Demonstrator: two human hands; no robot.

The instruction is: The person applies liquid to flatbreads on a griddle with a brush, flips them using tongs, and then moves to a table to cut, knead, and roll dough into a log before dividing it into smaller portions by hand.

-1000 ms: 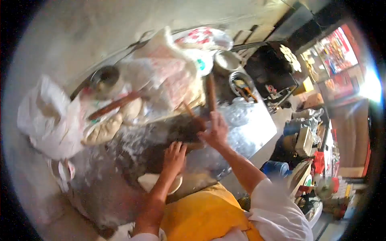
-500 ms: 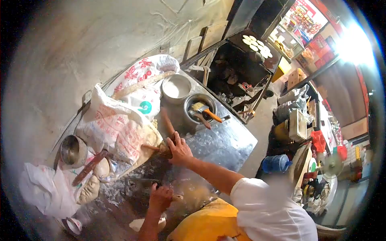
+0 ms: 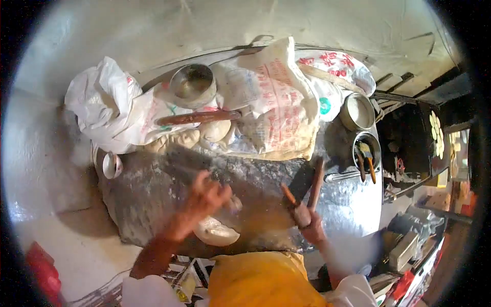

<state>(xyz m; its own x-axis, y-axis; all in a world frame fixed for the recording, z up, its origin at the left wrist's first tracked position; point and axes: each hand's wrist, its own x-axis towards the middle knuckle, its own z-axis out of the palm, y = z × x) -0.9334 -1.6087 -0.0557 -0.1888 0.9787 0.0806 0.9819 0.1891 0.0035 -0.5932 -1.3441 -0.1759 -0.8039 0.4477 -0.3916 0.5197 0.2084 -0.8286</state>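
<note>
My left hand (image 3: pixel 207 197) is over the work surface (image 3: pixel 148 204), smeared by motion; its grip is unclear. Close to its fingers is a small pale piece (image 3: pixel 234 204), too blurred to name. Below that hand lies a flattened piece of dough (image 3: pixel 217 232). My right hand (image 3: pixel 314 229) is closed around a short wooden roller (image 3: pixel 302 215) with a thin handle (image 3: pixel 289 195) pointing up and left. A longer wooden pin (image 3: pixel 316 183) extends up from beside the same hand; whether the fingers grip it is hidden.
Along the back are flour sacks (image 3: pixel 276 102), a metal bowl (image 3: pixel 193 86), dough lumps (image 3: pixel 176 139) and a wooden stick (image 3: pixel 199 117). Right of them stand a pot of white powder (image 3: pixel 359 111) and a pot with a brush (image 3: pixel 366 152). A small bowl (image 3: pixel 112 165) sits left.
The view has swung round, so the table now lies more level. My hands are farther apart; the roller and long pin are still by my right hand. The flattened dough shows more fully.
</note>
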